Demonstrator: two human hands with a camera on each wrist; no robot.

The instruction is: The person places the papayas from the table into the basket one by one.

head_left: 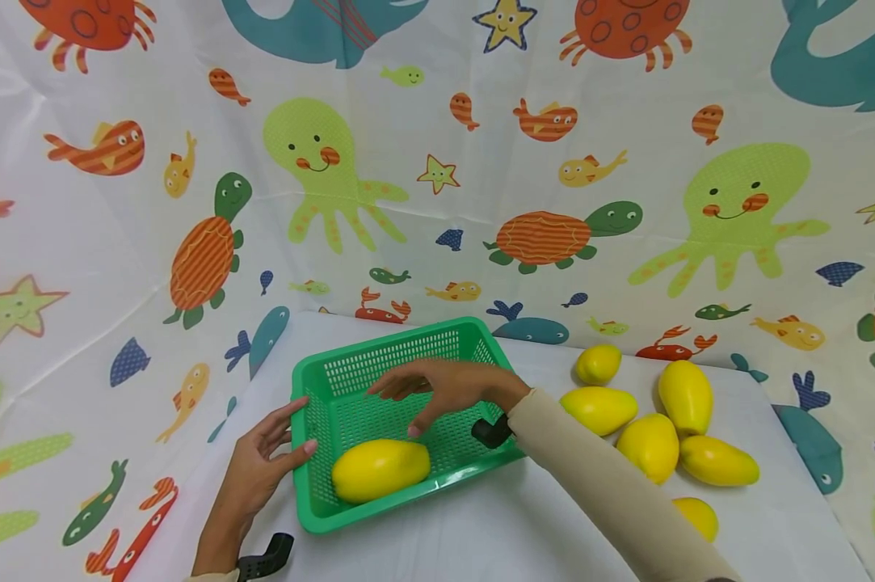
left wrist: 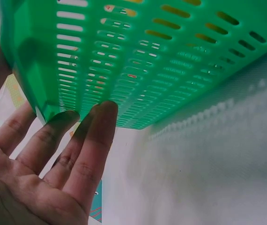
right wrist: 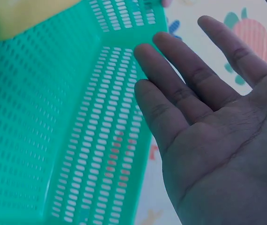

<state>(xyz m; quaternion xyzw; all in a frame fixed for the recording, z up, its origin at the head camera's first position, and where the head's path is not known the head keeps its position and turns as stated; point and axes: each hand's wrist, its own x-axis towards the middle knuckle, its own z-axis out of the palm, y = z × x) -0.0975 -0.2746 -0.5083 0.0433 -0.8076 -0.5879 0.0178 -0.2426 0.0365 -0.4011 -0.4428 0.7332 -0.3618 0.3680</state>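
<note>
A green plastic basket (head_left: 364, 412) with slotted walls stands on the white cloth. My left hand (head_left: 262, 457) holds its left side, thumb over the rim and other fingertips against the outer wall; in the left wrist view those fingers (left wrist: 89, 164) show from below. One large yellow fruit, like a mango (head_left: 381, 470), lies inside at the front left corner. Over the basket's middle hovers my right hand (head_left: 444, 388), fingers spread and nothing in it. The right wrist view shows its bare palm (right wrist: 227, 140) beside the basket rim.
Right of the basket lie several more yellow fruits: a small lemon-like one (head_left: 599, 364), a long one (head_left: 599, 410), a rounder one (head_left: 649, 447) and others. My right forearm (head_left: 604, 477) passes in front of them. A sea-animal curtain (head_left: 437, 178) hangs behind.
</note>
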